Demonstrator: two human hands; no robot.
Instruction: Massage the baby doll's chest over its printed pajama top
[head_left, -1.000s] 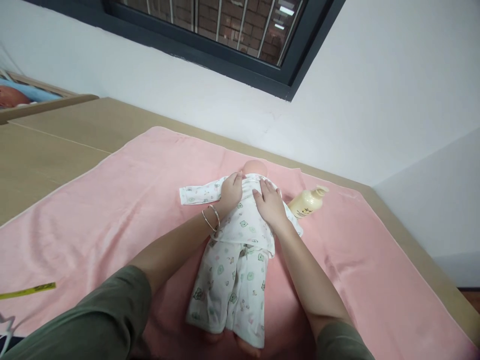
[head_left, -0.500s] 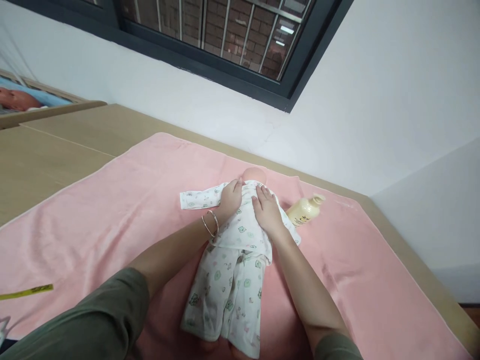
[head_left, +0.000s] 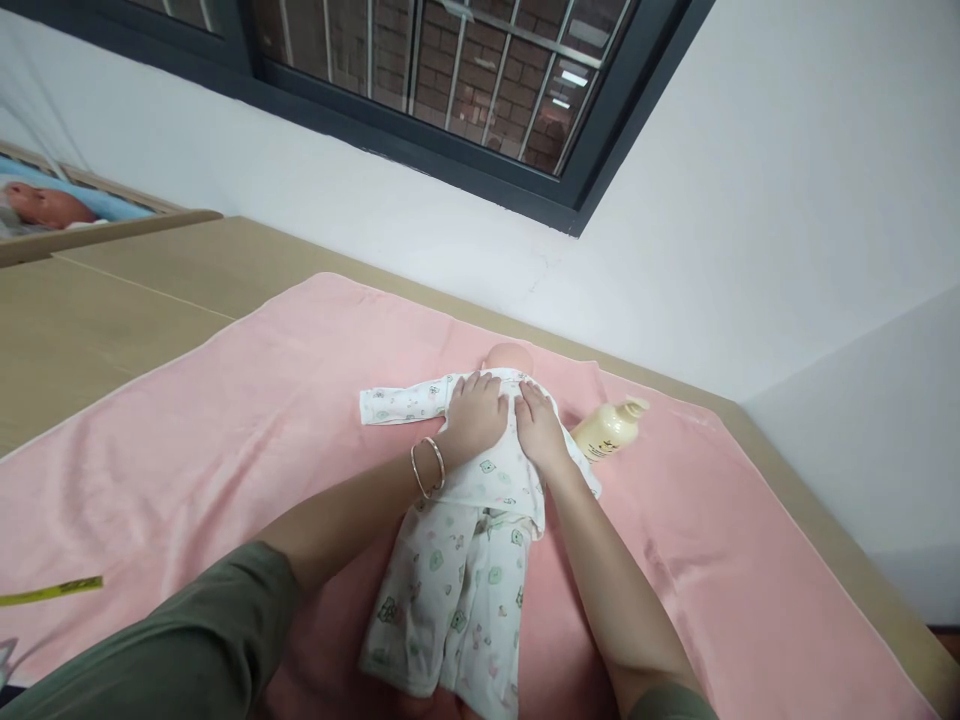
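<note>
A baby doll (head_left: 508, 356) lies on a pink blanket (head_left: 300, 360), its head toward the wall and its face not visible. It wears a white printed top (head_left: 480, 480) and matching trousers (head_left: 435, 590); one sleeve stretches out to the left. My left hand (head_left: 476, 412), with bangles (head_left: 427, 468) at the wrist, lies flat on the upper left of the top. Beside it, my right hand (head_left: 540, 425) rests flat on the upper right, fingers extended toward the doll's head. Close to the right of the doll, a pale yellow bottle (head_left: 609, 430) lies tilted on the blanket.
A yellow strip (head_left: 52, 591) lies on the blanket at the left. The wooden tabletop (head_left: 135, 300) shows around the blanket. Another doll (head_left: 49, 205) lies in a wooden-edged bed at the far left. Behind stand a white wall (head_left: 712, 200) and a dark window frame (head_left: 450, 150).
My left hand has moved from the doll's left shoulder inward onto the top and now lies flatter. My right hand stays nearly in place. The camera view has shifted slightly.
</note>
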